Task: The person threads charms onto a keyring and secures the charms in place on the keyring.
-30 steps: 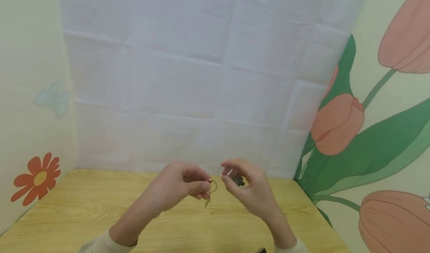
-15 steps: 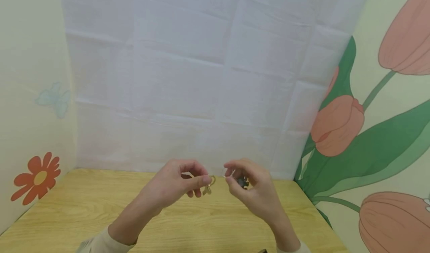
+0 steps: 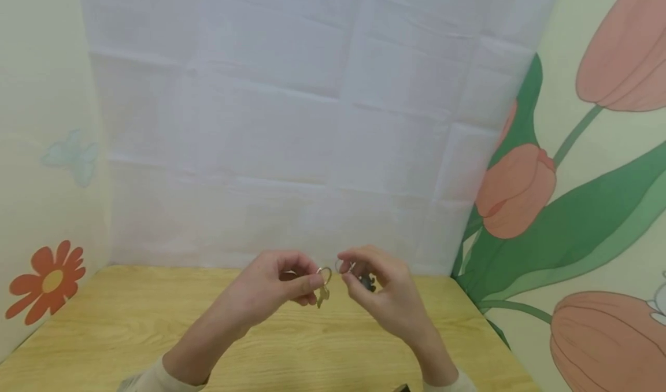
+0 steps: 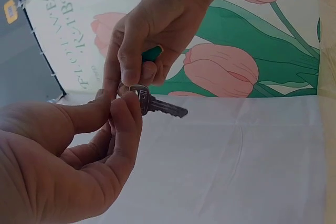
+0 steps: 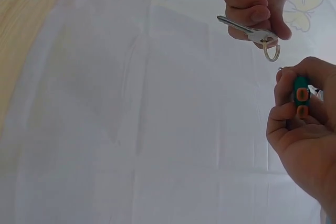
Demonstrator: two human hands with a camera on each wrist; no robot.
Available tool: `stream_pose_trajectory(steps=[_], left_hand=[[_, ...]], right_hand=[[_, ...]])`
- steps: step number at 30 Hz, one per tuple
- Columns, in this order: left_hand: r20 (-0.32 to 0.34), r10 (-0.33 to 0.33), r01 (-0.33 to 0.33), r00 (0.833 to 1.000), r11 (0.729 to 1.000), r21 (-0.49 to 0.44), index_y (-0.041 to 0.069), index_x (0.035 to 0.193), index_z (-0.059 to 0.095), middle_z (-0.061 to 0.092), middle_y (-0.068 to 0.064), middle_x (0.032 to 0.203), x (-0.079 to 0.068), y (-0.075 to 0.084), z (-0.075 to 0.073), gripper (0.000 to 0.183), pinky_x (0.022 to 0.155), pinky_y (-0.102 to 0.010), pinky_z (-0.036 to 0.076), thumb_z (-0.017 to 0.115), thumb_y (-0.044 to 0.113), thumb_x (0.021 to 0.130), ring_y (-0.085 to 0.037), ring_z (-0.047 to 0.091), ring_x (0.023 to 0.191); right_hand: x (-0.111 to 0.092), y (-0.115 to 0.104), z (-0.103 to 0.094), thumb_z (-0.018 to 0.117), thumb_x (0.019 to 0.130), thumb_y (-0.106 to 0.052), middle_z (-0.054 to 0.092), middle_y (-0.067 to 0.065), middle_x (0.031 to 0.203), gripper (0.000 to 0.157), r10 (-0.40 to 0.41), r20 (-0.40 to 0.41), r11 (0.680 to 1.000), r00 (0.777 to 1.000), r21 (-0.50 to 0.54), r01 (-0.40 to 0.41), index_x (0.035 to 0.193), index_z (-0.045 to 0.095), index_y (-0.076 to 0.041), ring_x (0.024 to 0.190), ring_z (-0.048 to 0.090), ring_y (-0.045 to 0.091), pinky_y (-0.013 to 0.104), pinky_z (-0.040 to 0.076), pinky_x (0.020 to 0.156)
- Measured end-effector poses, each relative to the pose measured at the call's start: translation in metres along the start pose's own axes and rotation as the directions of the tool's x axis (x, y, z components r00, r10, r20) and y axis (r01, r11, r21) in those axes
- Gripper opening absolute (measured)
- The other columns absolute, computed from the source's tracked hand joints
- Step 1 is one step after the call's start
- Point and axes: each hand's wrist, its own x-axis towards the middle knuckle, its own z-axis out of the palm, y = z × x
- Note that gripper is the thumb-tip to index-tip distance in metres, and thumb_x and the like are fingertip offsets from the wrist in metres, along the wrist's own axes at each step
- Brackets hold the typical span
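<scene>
In the head view my left hand (image 3: pixel 276 282) pinches a metal key ring (image 3: pixel 329 274) between thumb and fingers. A key (image 3: pixel 324 295) hangs from that ring; the right wrist view shows the silver key (image 5: pixel 257 35) threaded on it, below the left fingertips. Just to the right, my right hand (image 3: pixel 387 285) pinches a thin ring (image 3: pixel 337 265) at its fingertips. A dark green keychain charm (image 3: pixel 368 283) with orange parts sits inside the curled right fingers, mostly covered. Between the two rings a small gap shows in the head view.
Both hands are above a wooden table (image 3: pixel 291 357). Behind it hangs a creased white cloth (image 3: pixel 270 149), with flower-printed walls (image 3: pixel 520 276) at the sides. A small dark object (image 3: pixel 402 388) peeks in at the bottom edge.
The key ring and key have turned in my left fingers, and the ring now stands higher. My right hand drew slightly away, then came back toward the left.
</scene>
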Motion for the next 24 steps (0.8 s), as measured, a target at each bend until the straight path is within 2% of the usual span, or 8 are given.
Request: stream_pose_trajectory(steps=[5, 9, 14, 20, 24], left_hand=[[0.041, 0.022, -0.021, 0.999, 0.999, -0.030, 0.000, 0.110, 0.067, 0.069, -0.014, 0.100, -0.0030, 0.0022, -0.0004, 0.019, 0.086, -0.040, 0.056, 0.068, 0.016, 0.100, -0.028, 0.069, 0.093], [0.030, 0.055, -0.055, 0.998, 0.998, 0.024, 0.003, 0.110, 0.068, 0.070, -0.011, 0.099, -0.0039, 0.0026, 0.0004, 0.018, 0.084, -0.041, 0.054, 0.068, 0.018, 0.100, -0.028, 0.068, 0.091], [0.005, 0.074, -0.075, 0.997, 0.992, 0.100, 0.007, 0.110, 0.069, 0.068, -0.008, 0.092, -0.0046, 0.0029, 0.0018, 0.023, 0.082, -0.042, 0.049, 0.069, 0.027, 0.100, -0.026, 0.063, 0.090], [-0.008, 0.074, -0.073, 0.997, 0.990, 0.123, 0.008, 0.109, 0.071, 0.069, -0.006, 0.092, -0.0048, 0.0036, 0.0024, 0.025, 0.086, -0.044, 0.048, 0.068, 0.031, 0.100, -0.024, 0.064, 0.090], [-0.015, 0.101, -0.097, 0.995, 0.981, 0.170, 0.008, 0.107, 0.073, 0.070, -0.004, 0.093, -0.0047, 0.0038, 0.0030, 0.026, 0.088, -0.045, 0.047, 0.066, 0.033, 0.101, -0.023, 0.064, 0.090]], right_hand=[[0.0002, 0.0007, -0.0001, 0.070, 0.091, 0.010, 0.068, 0.005, 0.097, 0.031, 0.012, -0.003, 1.000, 1.000, 0.021, -0.012, 0.118, 0.069, -0.003, 0.073, 0.061, 0.017, 0.026, 0.052, 0.060], [0.0000, -0.0008, -0.0005, 0.070, 0.090, 0.012, 0.068, 0.007, 0.098, 0.032, 0.005, 0.003, 0.998, 1.000, 0.067, -0.005, 0.119, 0.068, -0.002, 0.073, 0.061, 0.018, 0.026, 0.053, 0.061], [-0.0003, -0.0021, 0.0022, 0.069, 0.088, 0.016, 0.068, 0.011, 0.099, 0.038, -0.058, 0.027, 0.989, 0.998, 0.139, 0.054, 0.122, 0.066, 0.000, 0.073, 0.060, 0.020, 0.027, 0.054, 0.061], [-0.0005, 0.0005, 0.0064, 0.069, 0.086, 0.019, 0.067, 0.013, 0.098, 0.040, -0.108, 0.025, 0.982, 0.994, 0.155, 0.103, 0.122, 0.065, 0.003, 0.074, 0.060, 0.020, 0.027, 0.053, 0.062], [-0.0001, 0.0016, 0.0087, 0.069, 0.087, 0.018, 0.067, 0.012, 0.099, 0.038, -0.117, 0.032, 0.983, 0.993, 0.149, 0.111, 0.121, 0.064, 0.005, 0.076, 0.060, 0.020, 0.027, 0.053, 0.061]])
